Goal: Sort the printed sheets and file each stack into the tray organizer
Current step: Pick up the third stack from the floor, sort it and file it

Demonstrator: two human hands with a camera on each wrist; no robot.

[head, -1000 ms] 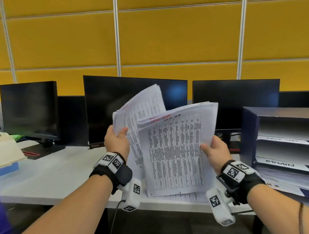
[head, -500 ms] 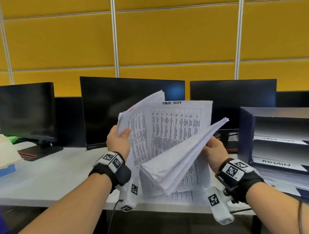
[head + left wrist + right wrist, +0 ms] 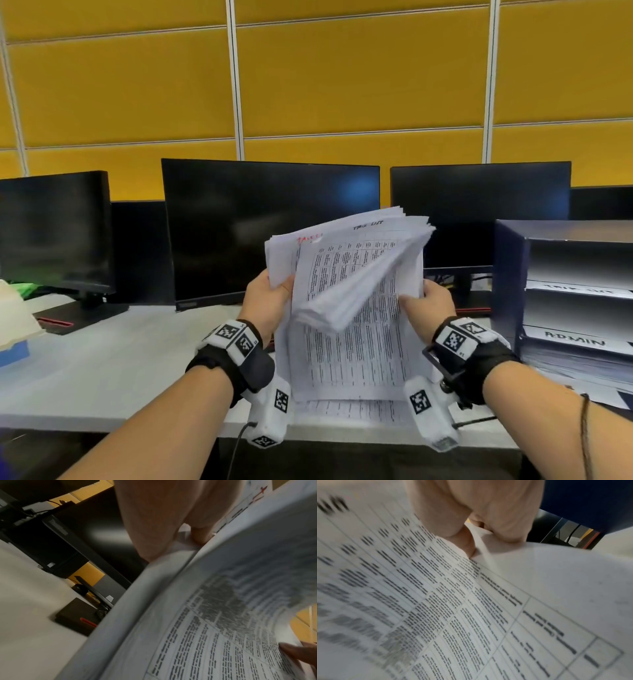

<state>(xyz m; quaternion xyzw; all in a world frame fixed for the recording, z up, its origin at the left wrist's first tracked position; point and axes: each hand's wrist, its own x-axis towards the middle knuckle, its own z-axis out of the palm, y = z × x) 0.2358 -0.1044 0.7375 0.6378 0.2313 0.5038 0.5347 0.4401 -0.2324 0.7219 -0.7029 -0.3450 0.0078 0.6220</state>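
Desk (image 3: 102, 370), white, spreads under both hands; only the head view takes it all in, w/ three dark monitors (image 3: 270, 233) behind the hands. Tray organizer (image 3: 510, 284), dark blue, sits right of the right hand, shelves labelled, bottom one reads ADMIN w/ paper in it; right wrist view catches just its blue wall (image 3: 590, 500). Printed sheets (image 3: 356, 329) held up between the hands above the desk edge, a front bundle bowing fwd off the rest. More sheets lie flat on the desk under the held stack, head view only. Left hand (image 3: 265, 305) grasps the stack's left edge, thumb in front. Right hand (image 3: 433, 305) grips the right edge, thumb on the printed face. Left wrist view alone shows a red handwritten mark (image 3: 260, 492) close up near the left thumb. Right wrist view shows table gridlines, text blurred.
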